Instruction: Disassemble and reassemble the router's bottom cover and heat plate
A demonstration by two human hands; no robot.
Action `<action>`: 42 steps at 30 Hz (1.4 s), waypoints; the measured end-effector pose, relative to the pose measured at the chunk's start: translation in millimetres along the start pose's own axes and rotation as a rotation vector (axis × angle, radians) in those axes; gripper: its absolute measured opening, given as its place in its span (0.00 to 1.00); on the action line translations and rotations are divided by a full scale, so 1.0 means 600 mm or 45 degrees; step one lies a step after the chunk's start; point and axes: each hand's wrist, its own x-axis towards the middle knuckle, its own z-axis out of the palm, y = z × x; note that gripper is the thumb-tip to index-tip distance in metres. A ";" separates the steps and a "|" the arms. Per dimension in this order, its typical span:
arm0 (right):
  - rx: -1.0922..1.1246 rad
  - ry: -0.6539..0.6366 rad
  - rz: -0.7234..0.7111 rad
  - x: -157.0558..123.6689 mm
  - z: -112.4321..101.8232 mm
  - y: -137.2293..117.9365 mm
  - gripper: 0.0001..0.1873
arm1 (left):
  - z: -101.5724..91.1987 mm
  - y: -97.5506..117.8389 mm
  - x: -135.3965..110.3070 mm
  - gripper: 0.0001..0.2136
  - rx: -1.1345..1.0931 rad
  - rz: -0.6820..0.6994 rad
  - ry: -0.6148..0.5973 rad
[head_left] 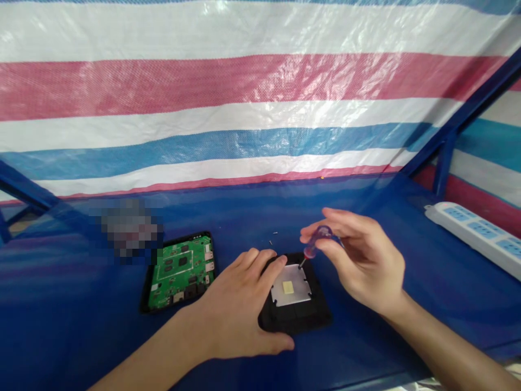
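My left hand (pixel 240 304) grips a black plastic cover (pixel 297 320), its fingers at the far left edge and its thumb along the near edge. On the cover sits a silvery metal plate (pixel 301 290) with a pale yellow pad (pixel 288 287) on it and dark posts at its corners. My right hand (pixel 368 255) pinches the clear purplish handle of a screwdriver (pixel 311 250). The screwdriver is tilted, and its tip meets the plate's far right corner. Two small screws (pixel 271 243) lie behind the cover.
Left of my left hand lies a green circuit board (pixel 179 271) in a black case. Farther left is a pixelated patch. A white power strip (pixel 478 228) is at the right on the blue table (pixel 244 212). Blue metal bars (pixel 448 141) and striped sheeting (pixel 244 81) stand behind.
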 end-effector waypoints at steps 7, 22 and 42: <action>-0.057 -0.022 -0.112 0.002 -0.007 0.002 0.13 | 0.000 -0.003 0.001 0.51 0.014 0.001 0.012; -0.029 -0.093 -0.021 0.005 -0.007 -0.009 0.19 | 0.001 -0.004 -0.002 0.50 0.014 0.029 0.039; -0.144 0.013 -0.163 0.007 -0.008 0.001 0.16 | 0.000 -0.005 -0.004 0.49 -0.031 0.013 -0.017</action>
